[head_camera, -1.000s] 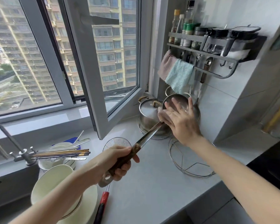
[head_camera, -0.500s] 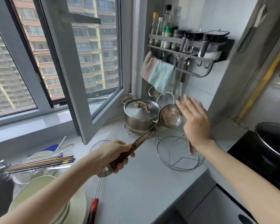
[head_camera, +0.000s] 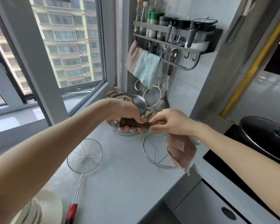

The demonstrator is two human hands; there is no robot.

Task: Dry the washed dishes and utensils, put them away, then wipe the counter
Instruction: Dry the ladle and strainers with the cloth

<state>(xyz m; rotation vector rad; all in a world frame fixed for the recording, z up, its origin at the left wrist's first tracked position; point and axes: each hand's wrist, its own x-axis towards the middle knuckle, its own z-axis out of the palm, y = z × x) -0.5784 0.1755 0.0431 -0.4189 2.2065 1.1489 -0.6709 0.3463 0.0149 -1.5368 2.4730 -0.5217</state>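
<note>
Left hand (head_camera: 128, 116) is closed round the wooden ladle handle (head_camera: 134, 124), which is held level just in front of the lidded pot (head_camera: 132, 101). The handle's other end is pinched by the right hand (head_camera: 173, 122); a pink cloth (head_camera: 179, 149) is trapped beneath that hand and hangs down. The ladle bowl is hidden. A wire trivet (head_camera: 153, 152) lies on the tabletop (head_camera: 120, 175) right of the pot, and a skimmer (head_camera: 85, 155) lies further forward, left of the pot.

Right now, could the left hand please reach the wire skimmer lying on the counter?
Probably not yet: the left hand grips the ladle handle. The wire skimmer lies uncovered on the counter, close beside that forearm.
</note>
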